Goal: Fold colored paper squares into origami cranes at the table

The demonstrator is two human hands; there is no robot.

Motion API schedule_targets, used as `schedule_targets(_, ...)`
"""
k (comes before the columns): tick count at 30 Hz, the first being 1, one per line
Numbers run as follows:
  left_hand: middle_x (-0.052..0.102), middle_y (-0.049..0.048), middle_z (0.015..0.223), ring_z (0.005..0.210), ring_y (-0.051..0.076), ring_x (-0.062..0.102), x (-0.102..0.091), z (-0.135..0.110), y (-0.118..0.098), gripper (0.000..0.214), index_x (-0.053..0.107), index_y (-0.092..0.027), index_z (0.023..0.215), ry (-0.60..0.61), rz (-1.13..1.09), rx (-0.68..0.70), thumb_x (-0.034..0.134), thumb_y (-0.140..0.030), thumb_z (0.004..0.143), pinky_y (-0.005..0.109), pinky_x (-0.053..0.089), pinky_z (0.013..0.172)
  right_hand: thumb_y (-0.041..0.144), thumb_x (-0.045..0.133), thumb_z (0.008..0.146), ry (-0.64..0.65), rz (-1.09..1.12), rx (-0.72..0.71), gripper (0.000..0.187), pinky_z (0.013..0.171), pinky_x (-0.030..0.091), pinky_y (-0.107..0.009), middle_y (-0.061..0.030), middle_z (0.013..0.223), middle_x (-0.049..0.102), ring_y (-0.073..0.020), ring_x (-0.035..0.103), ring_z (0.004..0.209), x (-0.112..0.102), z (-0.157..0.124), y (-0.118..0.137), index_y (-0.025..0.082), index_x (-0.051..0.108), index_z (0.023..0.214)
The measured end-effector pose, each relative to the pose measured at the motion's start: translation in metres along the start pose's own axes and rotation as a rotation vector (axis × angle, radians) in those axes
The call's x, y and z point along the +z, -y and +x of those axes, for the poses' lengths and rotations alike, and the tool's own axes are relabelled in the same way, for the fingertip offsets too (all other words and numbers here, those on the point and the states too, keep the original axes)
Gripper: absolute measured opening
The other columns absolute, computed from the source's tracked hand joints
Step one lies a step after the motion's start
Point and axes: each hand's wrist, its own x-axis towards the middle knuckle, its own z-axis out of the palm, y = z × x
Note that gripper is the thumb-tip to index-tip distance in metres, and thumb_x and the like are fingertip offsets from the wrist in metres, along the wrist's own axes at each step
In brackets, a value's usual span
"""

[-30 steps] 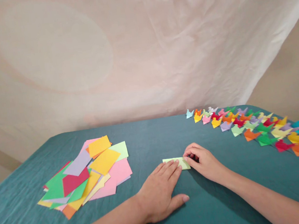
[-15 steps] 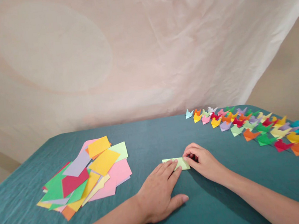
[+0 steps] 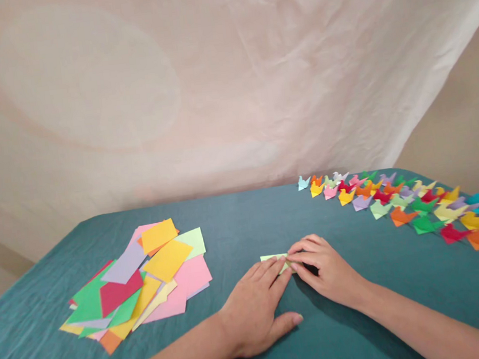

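Note:
A small light green folded paper (image 3: 273, 257) lies on the table in the middle of the head view, mostly covered by my fingers. My left hand (image 3: 256, 307) rests flat on it, fingers stretched out over its near side and thumb spread away. From the right, my right hand (image 3: 330, 270) closes its thumb and fingertips at the paper's right end, close beside the left fingertips. Whether that end is lifted or folded over is hidden under the fingers.
On the left, a loose pile of coloured paper sheets (image 3: 168, 259) covers the cloth. Several rows of small folded paper birds (image 3: 446, 212) stand along the right and far right of the green tablecloth (image 3: 236, 226). A pale fabric backdrop (image 3: 229, 88) hangs behind.
My right hand has moved left along the paper, its fingertips now near the left ones and covering the right end. My left hand stays in place.

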Motion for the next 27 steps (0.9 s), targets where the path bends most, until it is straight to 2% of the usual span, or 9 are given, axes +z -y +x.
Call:
schedule_targets(9,0.029,0.0129,0.145,0.133,0.025,0.027,-0.002,0.001,0.005,0.065,0.028,-0.013,0.139,-0.039,-0.036,0.018,0.039,-0.052,0.089,0.040,0.021,0.111,0.017,0.049,0.087,0.011,-0.083,-0.015,0.020,0.080,0.041,-0.039,-0.0052,0.092,0.065,-0.0206,0.054,0.090,0.002,-0.001,-0.001,0.023,0.068,0.088)
schedule_targets(17,0.036,0.0102,0.141,0.131,0.024,0.031,-0.005,0.003,0.011,0.056,0.036,-0.017,0.134,-0.078,-0.034,0.050,0.042,-0.049,0.089,0.037,0.024,0.110,0.017,0.049,0.087,0.028,-0.139,-0.029,0.020,0.080,0.041,-0.038,-0.0049,0.093,0.066,-0.0207,0.054,0.091,-0.002,0.000,0.002,0.023,0.068,0.087)
schedule_targets(22,0.038,0.0124,0.140,0.130,0.025,0.033,-0.006,0.004,0.009,0.059,0.037,-0.013,0.133,-0.080,-0.031,0.018,0.042,-0.051,0.088,0.037,0.025,0.110,0.018,0.048,0.088,0.017,-0.233,-0.090,0.020,0.088,0.037,-0.042,-0.0054,0.096,0.067,-0.0229,0.052,0.100,-0.004,-0.002,0.009,0.022,0.067,0.092)
schedule_targets(27,0.038,0.0132,0.140,0.130,0.025,0.033,-0.005,0.003,0.010,0.061,0.035,-0.013,0.133,-0.071,-0.016,0.039,0.043,-0.053,0.087,0.038,0.024,0.110,0.016,0.050,0.083,0.069,-0.351,-0.131,0.028,0.099,0.030,-0.050,-0.0104,0.107,0.065,-0.0275,0.048,0.113,-0.004,-0.007,0.020,0.018,0.063,0.108)
